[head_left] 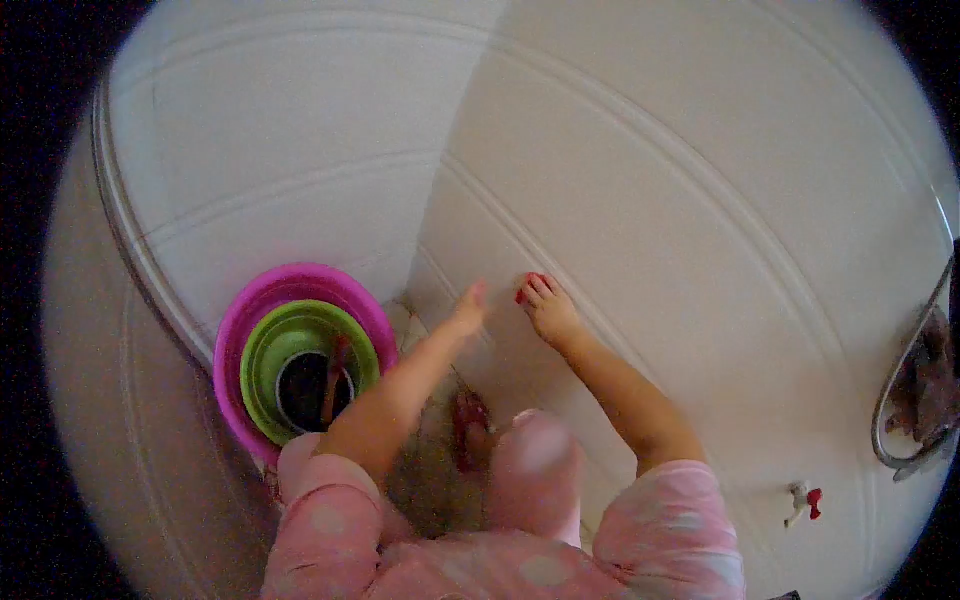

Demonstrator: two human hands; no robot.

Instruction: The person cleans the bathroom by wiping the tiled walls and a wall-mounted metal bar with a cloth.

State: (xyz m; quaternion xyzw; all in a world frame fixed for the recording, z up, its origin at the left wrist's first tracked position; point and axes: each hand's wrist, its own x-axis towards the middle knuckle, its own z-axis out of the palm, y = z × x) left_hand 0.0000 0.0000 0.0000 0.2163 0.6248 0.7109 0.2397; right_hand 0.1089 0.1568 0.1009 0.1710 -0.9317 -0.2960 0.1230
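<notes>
My right hand (550,308) presses a small red thing (521,296) against the pale wall panel (640,230); its fingers are wrapped over it, and only red edges show. Level with it on the left, my left hand (470,308) hangs in the air near the wall corner, blurred, its fingers hard to make out. Below my left forearm, a green basin (262,350) sits inside a pink basin (232,320). A dark round container (298,392) with a reddish-brown handled object (332,385) lies within the green one.
A tap with a red handle (813,503) juts from the wall at the lower right. A hose (878,420) loops at the right edge beside a dark bundle (930,380). My foot in a dark red sandal (468,425) stands on the tiled floor. A pale rail curves along the left.
</notes>
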